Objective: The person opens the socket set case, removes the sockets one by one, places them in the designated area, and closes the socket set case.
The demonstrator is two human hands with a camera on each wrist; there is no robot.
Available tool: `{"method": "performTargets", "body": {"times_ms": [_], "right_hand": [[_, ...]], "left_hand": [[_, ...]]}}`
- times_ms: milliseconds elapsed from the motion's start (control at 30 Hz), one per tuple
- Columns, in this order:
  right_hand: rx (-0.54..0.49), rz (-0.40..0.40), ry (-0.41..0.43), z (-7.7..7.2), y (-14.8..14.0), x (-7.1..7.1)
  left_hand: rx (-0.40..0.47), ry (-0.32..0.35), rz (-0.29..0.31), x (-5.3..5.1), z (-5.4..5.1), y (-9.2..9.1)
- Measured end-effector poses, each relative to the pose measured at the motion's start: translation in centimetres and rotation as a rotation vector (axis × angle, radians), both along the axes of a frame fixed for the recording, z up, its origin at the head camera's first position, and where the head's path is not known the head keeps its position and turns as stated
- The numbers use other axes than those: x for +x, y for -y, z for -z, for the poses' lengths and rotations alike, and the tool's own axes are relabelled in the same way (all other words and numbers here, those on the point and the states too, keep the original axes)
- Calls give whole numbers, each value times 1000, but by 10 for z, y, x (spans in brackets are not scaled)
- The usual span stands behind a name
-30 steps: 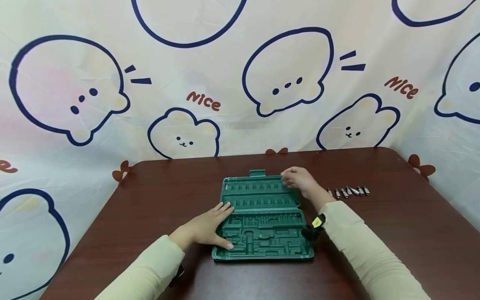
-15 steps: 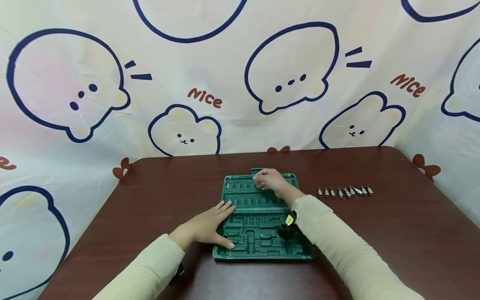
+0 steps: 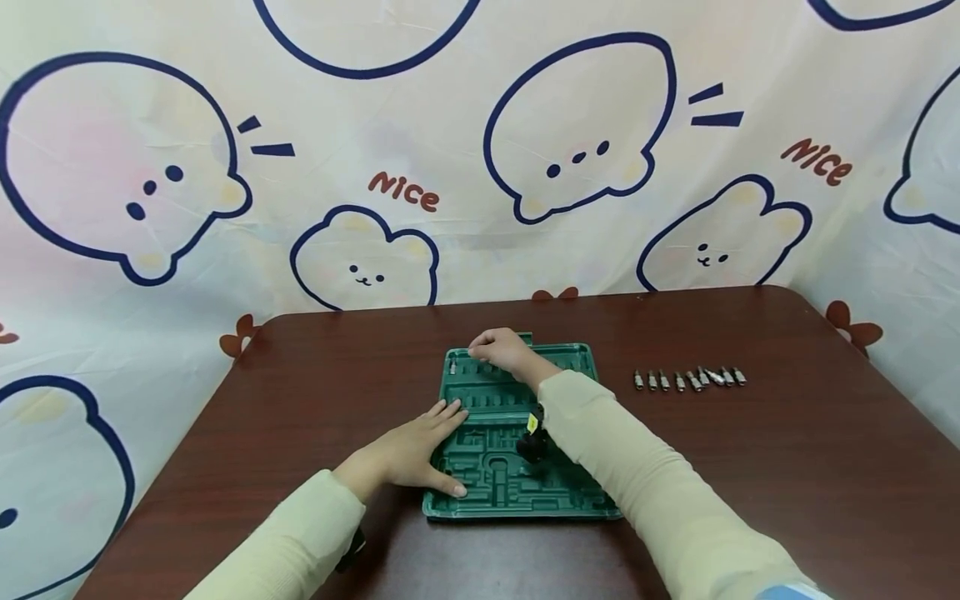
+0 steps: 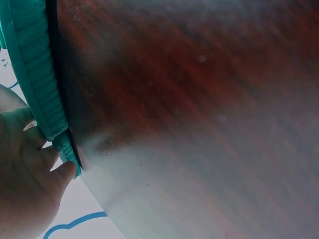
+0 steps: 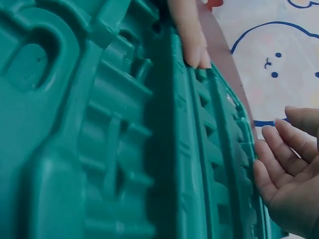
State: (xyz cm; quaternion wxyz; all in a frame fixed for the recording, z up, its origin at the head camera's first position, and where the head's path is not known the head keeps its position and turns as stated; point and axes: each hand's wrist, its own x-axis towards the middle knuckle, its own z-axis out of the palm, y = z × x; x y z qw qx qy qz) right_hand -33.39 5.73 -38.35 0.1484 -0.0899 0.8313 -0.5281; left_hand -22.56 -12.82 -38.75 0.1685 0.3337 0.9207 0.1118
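Note:
A green plastic tool case (image 3: 540,515) lies unfolded on the table, its moulded recesses facing up. My left hand (image 3: 412,452) rests spread on the case's left side; in the left wrist view its fingers (image 4: 62,174) reach over the edge. Above the upper left of the far half hovers my right hand (image 3: 506,352), fingers bent together. In the right wrist view the palm side of that hand (image 5: 294,184) shows, but whether anything sits between the fingertips is hidden. One small silver socket (image 3: 453,367) stands in the far half's top-left slot, near those fingertips.
Several small silver sockets (image 3: 680,382) stand or lie in a loose row on the brown table (image 3: 315,375), right of the case. A latch tab (image 3: 527,338) sticks out at the case's far edge. Behind the table hangs a printed cloth (image 3: 450,150).
My right hand has moved left across the far half of the case, from its right corner to near its left corner. The left hand has stayed in place.

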Motion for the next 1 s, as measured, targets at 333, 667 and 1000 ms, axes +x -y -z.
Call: {"method": "performTargets", "body": {"times_ms": [333,667,1000], "right_hand": [[140,-66,-53,6,31,-5],[245,-94,-122,140,48,-120],[124,177,4,28,48,-16]], "left_hand": [[21,6,-8,2,2,5],[17,15,-15,-1,3,3],[17,8,-6,-1,3,1]]}}
